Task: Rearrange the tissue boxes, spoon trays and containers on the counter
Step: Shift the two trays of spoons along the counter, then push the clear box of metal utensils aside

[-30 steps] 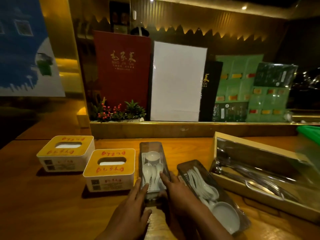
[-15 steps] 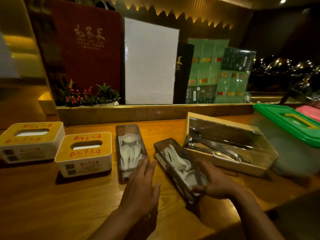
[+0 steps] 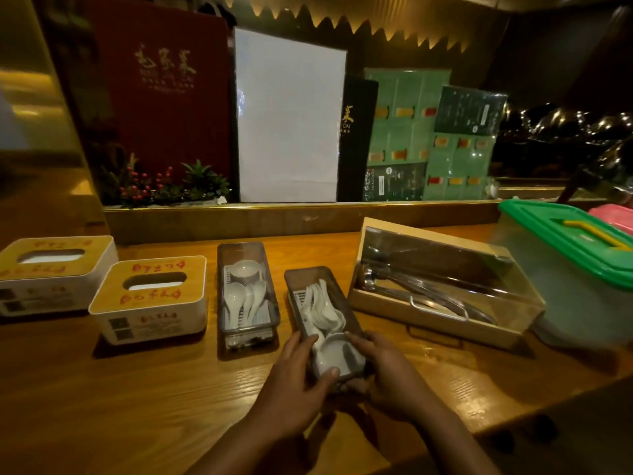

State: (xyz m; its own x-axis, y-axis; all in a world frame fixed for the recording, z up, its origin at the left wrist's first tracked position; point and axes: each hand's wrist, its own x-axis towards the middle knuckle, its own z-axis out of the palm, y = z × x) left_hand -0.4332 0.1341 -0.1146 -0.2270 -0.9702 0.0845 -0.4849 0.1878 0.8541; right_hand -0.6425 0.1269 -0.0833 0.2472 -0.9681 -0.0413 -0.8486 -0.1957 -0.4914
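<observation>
Two clear spoon trays with white spoons lie on the wooden counter (image 3: 137,399). The left spoon tray (image 3: 247,296) stands straight, untouched. The right spoon tray (image 3: 322,313) lies a little askew; my left hand (image 3: 294,382) grips its near left side and my right hand (image 3: 383,368) grips its near right corner. Two tissue boxes with yellow tops sit further left: the near tissue box (image 3: 152,298) and the far tissue box (image 3: 51,274). A wooden box with a clear lid (image 3: 442,286) holds metal utensils at right. A green-lidded container (image 3: 575,269) stands at far right.
A raised wooden ledge (image 3: 291,217) runs along the back with menus, a white board and a small plant behind it. A pink lid (image 3: 613,214) shows behind the green container. The counter's front edge cuts in at the lower right.
My hands left the left spoon tray and both closed on the right spoon tray, which now lies straighter. The view shifted right.
</observation>
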